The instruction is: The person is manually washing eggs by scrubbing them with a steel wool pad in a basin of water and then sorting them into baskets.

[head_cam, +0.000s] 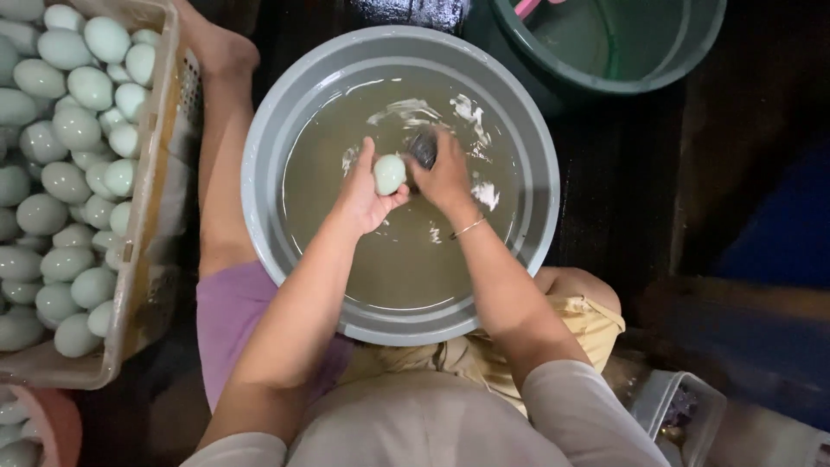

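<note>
While the left hand [363, 195] holds a pale green egg [389, 174] over the grey basin [259, 164], its grip is closed around the egg: thumb on the near side, fingers curled behind, egg tip showing above them. Right hand [445, 177] is just beside the egg on its right, grip pressed shut on a dark scrubber [423, 149] that touches or nearly touches the shell (contact point hidden by the fingers). A thin bangle [468, 227] sits on the right wrist.

Below the grip is murky water [389, 251] with white foam streaks beyond and right of the hands. Well left of the grip, a crate [151, 173] is piled with more eggs of the same colour. Beyond the right hand, a green bucket [605, 52]. Near the right elbow, a clear plastic tub [683, 402].

Handling, as a judgement: the egg looks light, rigid but fragile, and wet, so likely slippery. Best held cupped across its middle with several fingers and thumb, light even pressure, not pinched at one point; a hard squeeze or a knock on the basin rim could crack it. Scrubber looks soft and compressible, easy to hold in a fist.
</note>
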